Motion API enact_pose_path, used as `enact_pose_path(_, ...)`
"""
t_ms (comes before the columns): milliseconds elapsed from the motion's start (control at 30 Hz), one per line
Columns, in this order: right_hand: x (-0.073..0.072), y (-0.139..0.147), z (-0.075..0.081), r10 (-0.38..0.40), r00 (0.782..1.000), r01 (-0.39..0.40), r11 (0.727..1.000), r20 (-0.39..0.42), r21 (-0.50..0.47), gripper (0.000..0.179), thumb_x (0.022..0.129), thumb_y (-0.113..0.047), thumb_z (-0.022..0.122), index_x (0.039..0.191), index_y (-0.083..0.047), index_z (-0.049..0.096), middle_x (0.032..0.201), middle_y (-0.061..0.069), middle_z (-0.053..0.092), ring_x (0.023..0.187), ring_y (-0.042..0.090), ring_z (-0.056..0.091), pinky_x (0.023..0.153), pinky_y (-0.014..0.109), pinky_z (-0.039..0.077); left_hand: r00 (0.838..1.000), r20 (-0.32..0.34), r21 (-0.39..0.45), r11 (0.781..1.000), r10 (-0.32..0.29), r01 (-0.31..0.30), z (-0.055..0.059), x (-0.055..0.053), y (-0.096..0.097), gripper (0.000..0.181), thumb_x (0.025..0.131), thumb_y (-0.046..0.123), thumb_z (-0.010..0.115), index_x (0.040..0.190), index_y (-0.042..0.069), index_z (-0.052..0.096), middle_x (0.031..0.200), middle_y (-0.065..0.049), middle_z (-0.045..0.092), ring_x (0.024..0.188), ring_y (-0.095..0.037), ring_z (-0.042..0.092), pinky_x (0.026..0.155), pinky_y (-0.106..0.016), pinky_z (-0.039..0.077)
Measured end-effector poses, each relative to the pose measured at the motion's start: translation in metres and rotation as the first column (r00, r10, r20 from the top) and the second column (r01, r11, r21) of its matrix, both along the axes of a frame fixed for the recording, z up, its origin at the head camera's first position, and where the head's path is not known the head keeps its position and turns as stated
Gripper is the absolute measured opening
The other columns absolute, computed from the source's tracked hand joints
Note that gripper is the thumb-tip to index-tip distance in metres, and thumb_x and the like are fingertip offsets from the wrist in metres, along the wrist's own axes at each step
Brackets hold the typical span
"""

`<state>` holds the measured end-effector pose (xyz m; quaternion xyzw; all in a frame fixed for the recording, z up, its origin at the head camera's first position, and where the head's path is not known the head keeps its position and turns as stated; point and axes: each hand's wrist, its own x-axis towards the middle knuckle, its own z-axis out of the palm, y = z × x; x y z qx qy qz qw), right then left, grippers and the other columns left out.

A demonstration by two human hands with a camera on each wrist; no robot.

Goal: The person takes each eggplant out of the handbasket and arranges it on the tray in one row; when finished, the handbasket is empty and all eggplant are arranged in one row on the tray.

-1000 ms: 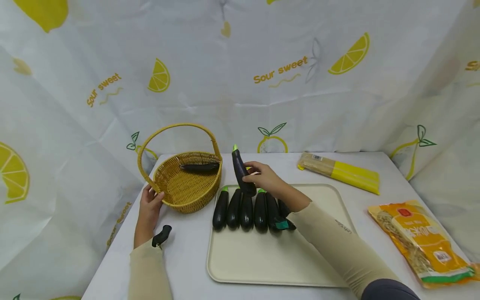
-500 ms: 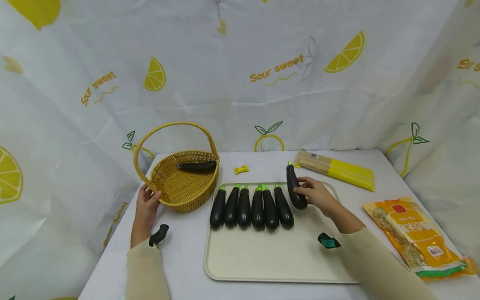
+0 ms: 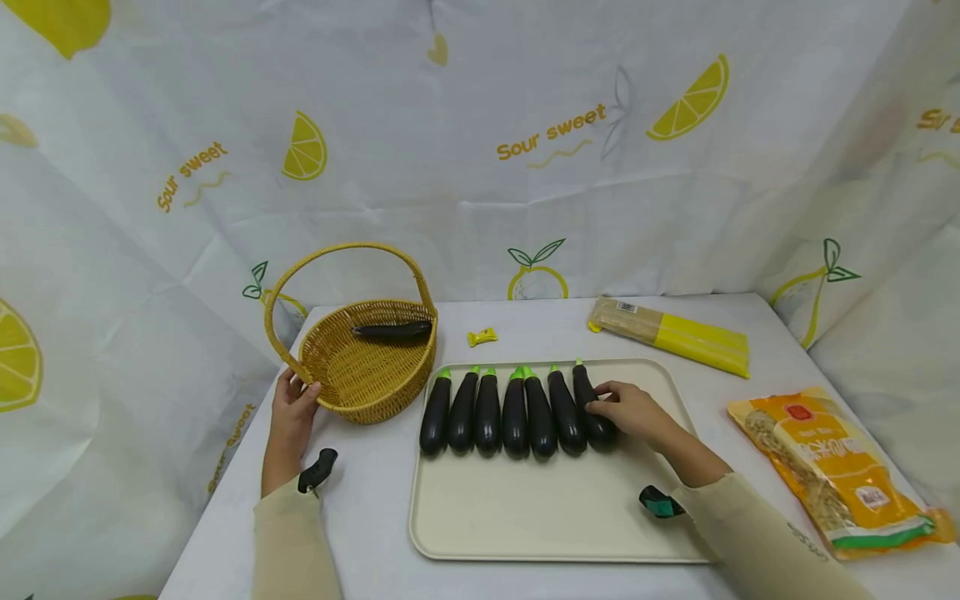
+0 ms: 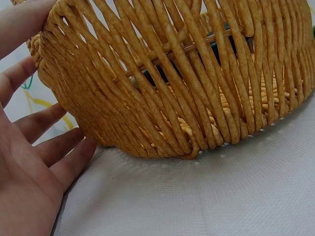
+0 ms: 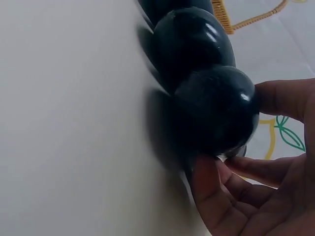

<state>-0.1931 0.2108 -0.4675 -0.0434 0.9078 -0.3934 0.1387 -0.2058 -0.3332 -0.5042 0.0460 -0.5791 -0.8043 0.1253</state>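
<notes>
In the head view, my right hand (image 3: 636,412) holds a dark eggplant (image 3: 602,432) at the right end of a row of several eggplants (image 3: 514,421) on a cream tray (image 3: 540,512). Its green stem points to the back. Seen from the right wrist, thumb and fingers clasp this eggplant (image 5: 216,110) low over the tray, right beside its neighbour (image 5: 192,39). My left hand (image 3: 294,412) grips the left front rim of a wicker basket (image 3: 378,411), thumb over the edge and fingers against the woven outer wall (image 4: 162,98). One eggplant (image 3: 393,332) lies inside the basket.
A small yellow wrapped candy (image 3: 482,337) lies behind the tray. At the back right is a yellow and clear pack (image 3: 671,335), and an orange food bag (image 3: 840,475) lies at the right. The basket's tall handle (image 3: 360,245) arches upward. A patterned white cloth (image 3: 450,167) hangs behind.
My right hand has carried the eggplant rightward past the row, then down onto the tray's level at the row's right end. The candy has come into sight. My left hand stays on the basket.
</notes>
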Motion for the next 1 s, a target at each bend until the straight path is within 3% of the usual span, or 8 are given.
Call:
enact_pose_path(200, -0.004, 0.004, 0.003, 0.032, 0.999, -0.032, 0.999, 0.039, -0.018, 0.067, 0.092, -0.040, 0.065, 0.137, 0.005, 0.045, 0.109, 0.017, 0.062, 0.081, 0.022, 0.061, 0.070, 0.036, 0.052, 1.000, 0.000, -0.005, 1.000, -0.002, 0.002, 0.009, 0.004, 0.003, 0.060, 0.097, -0.010, 0.047, 0.148, 0.008, 0.024, 0.154, -0.016, 0.024, 0.135, -0.026, 0.031, 0.098, -0.027, 0.038)
enact_pose_path(367, -0.023, 0.004, 0.019, 0.029, 1.000, -0.029, 1.000, 0.003, -0.008, 0.069, 0.093, -0.043, 0.062, 0.139, 0.004, 0.043, 0.108, 0.018, 0.062, 0.075, 0.021, 0.062, 0.067, 0.035, 0.053, 1.000, 0.014, -0.013, 1.000, 0.004, -0.004, 0.015, 0.007, 0.005, 0.061, 0.096, -0.009, 0.049, 0.149, 0.008, 0.023, 0.154, -0.015, 0.025, 0.135, -0.025, 0.031, 0.097, -0.025, 0.038)
enact_pose_path(467, -0.041, -0.012, 0.034, 0.049, 0.998, -0.049, 0.999, -0.040, 0.020, 0.066, 0.094, -0.042, 0.062, 0.138, 0.004, 0.045, 0.109, 0.019, 0.062, 0.077, 0.023, 0.064, 0.066, 0.035, 0.054, 1.000, 0.011, 0.008, 1.000, 0.012, -0.012, 0.009, 0.005, 0.002, 0.060, 0.096, -0.009, 0.049, 0.148, 0.009, 0.025, 0.153, -0.014, 0.027, 0.135, -0.024, 0.032, 0.096, -0.025, 0.038)
enact_pose_path(600, -0.062, -0.063, 0.050, 0.143, 0.985, -0.137, 0.988, -0.101, 0.068, 0.058, 0.093, -0.039, 0.063, 0.134, 0.000, 0.052, 0.111, 0.018, 0.063, 0.084, 0.026, 0.065, 0.068, 0.037, 0.054, 1.000, 0.001, 0.025, 1.000, 0.011, -0.012, 0.000, 0.000, -0.001, 0.058, 0.097, -0.008, 0.050, 0.146, 0.011, 0.028, 0.152, -0.013, 0.028, 0.135, -0.025, 0.032, 0.097, -0.026, 0.038)
enact_pose_path(767, -0.085, -0.151, 0.060, 0.297, 0.933, -0.285, 0.955, -0.204, 0.086, 0.044, 0.094, -0.032, 0.064, 0.129, -0.006, 0.059, 0.108, 0.009, 0.064, 0.090, 0.021, 0.062, 0.075, 0.038, 0.051, 1.000, -0.023, -0.005, 1.000, -0.009, 0.009, -0.001, -0.002, -0.005, 0.057, 0.097, -0.004, 0.051, 0.146, 0.011, 0.028, 0.153, -0.015, 0.026, 0.134, -0.026, 0.033, 0.098, -0.026, 0.038)
enact_pose_path(900, -0.106, -0.224, 0.063, 0.408, 0.865, -0.391, 0.913, -0.291, 0.117, 0.038, 0.097, -0.027, 0.060, 0.130, -0.007, 0.059, 0.113, 0.006, 0.063, 0.100, 0.019, 0.060, 0.083, 0.036, 0.049, 0.999, -0.042, -0.012, 1.000, -0.019, 0.019, -0.003, -0.003, -0.007, 0.056, 0.097, -0.003, 0.052, 0.146, 0.010, 0.027, 0.154, -0.017, 0.025, 0.132, -0.027, 0.034, 0.097, -0.026, 0.039)
enact_pose_path(1000, -0.117, -0.265, 0.059, 0.507, 0.803, -0.439, 0.859, -0.312, 0.264, 0.038, 0.099, -0.024, 0.058, 0.133, -0.009, 0.056, 0.125, 0.006, 0.059, 0.113, 0.018, 0.056, 0.092, 0.033, 0.046, 0.999, -0.023, -0.021, 0.999, -0.033, 0.033, -0.004, -0.001, -0.007, 0.057, 0.098, -0.004, 0.051, 0.147, 0.010, 0.026, 0.154, -0.016, 0.025, 0.133, -0.026, 0.033, 0.096, -0.025, 0.039)
